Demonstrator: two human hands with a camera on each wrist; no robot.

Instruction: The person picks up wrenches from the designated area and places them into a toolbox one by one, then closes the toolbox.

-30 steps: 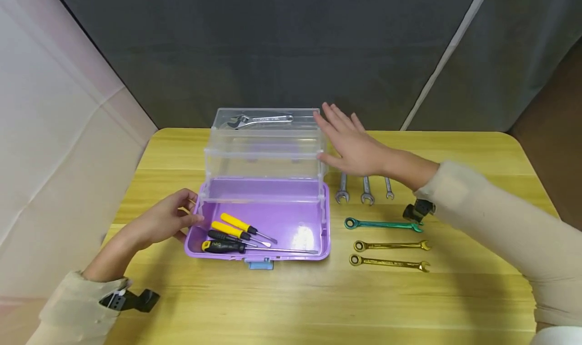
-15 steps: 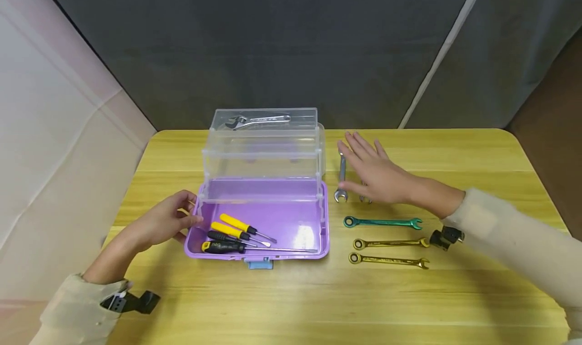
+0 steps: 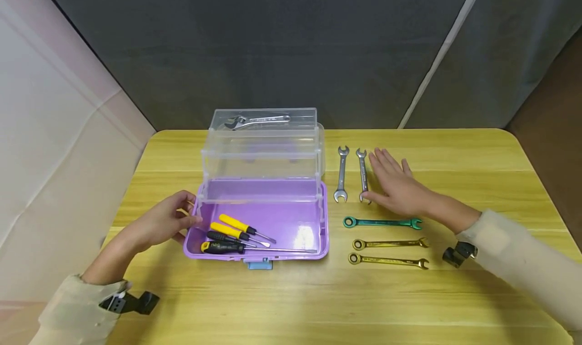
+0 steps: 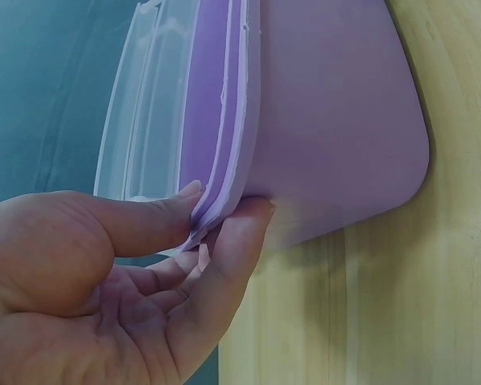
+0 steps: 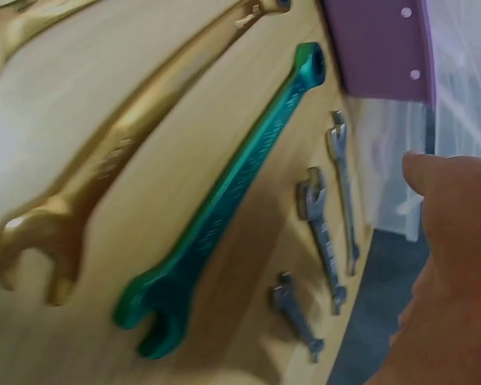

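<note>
Since before, right hand (image 3: 400, 188) off toolbox (image 3: 259, 234).

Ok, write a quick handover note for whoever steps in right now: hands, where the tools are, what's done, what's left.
Left hand: pinches the left rim of the purple plastic toolbox, thumb on top.
Right hand: flat and open above the smallest silver open-end wrench, holding nothing.
Done: four screwdrivers lie in the purple base; a silver adjustable wrench sits in the clear top tray.
Left: two more silver open-end wrenches, one green ratchet wrench and two gold ratchet wrenches remain on the yellow wooden table, right of the box.
</note>
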